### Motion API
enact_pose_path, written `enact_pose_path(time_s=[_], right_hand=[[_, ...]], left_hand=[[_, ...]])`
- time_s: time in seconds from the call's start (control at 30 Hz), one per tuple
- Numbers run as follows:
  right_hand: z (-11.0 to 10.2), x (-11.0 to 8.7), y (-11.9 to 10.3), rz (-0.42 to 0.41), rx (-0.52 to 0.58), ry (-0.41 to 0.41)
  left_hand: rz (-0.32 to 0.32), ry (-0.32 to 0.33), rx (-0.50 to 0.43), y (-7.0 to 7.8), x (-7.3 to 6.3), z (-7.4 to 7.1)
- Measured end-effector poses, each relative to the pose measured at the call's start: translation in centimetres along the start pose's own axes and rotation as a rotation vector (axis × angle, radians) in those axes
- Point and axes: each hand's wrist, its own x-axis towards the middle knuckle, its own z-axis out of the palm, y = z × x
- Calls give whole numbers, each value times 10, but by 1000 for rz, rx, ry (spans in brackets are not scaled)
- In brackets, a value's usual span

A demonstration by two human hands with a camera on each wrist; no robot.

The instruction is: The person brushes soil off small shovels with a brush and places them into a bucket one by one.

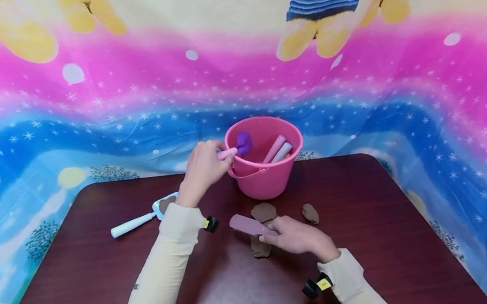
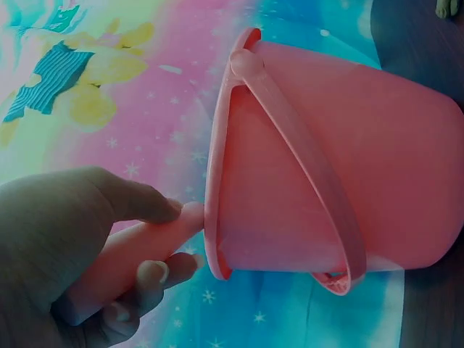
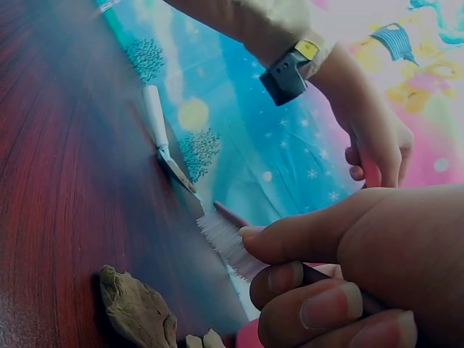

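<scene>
In the head view my left hand (image 1: 205,164) grips a pink-handled tool whose purple head (image 1: 244,143) hangs inside the rim of a pink bucket (image 1: 263,184). Its exact kind is unclear. The left wrist view shows fingers and thumb around the pink handle (image 2: 138,259) at the bucket's rim. My right hand (image 1: 298,235) holds a pink brush (image 1: 246,224) by its handle, low over the table; its white bristles (image 3: 226,243) show in the right wrist view. Brown clay-like lumps lie around it, one beyond the brush (image 1: 264,212) and another nearer (image 1: 261,247).
Inside the bucket lean a pink handle (image 1: 274,148) and a pale one (image 1: 282,152). A hand trowel (image 1: 133,224) with brown stuff on its blade lies at left. Another brown lump (image 1: 310,213) lies at right. A patterned cloth (image 1: 161,106) hangs behind the table.
</scene>
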Motion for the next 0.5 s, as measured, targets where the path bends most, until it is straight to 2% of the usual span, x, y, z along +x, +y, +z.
enact_pose_path(time_s=[0.17,0.5], right_hand=[[2,0,0,7,8,-5],[2,1,1,5,12,-11]], left_hand=[[17,62,37,0,7,2],[10,160,94,1,21,14]])
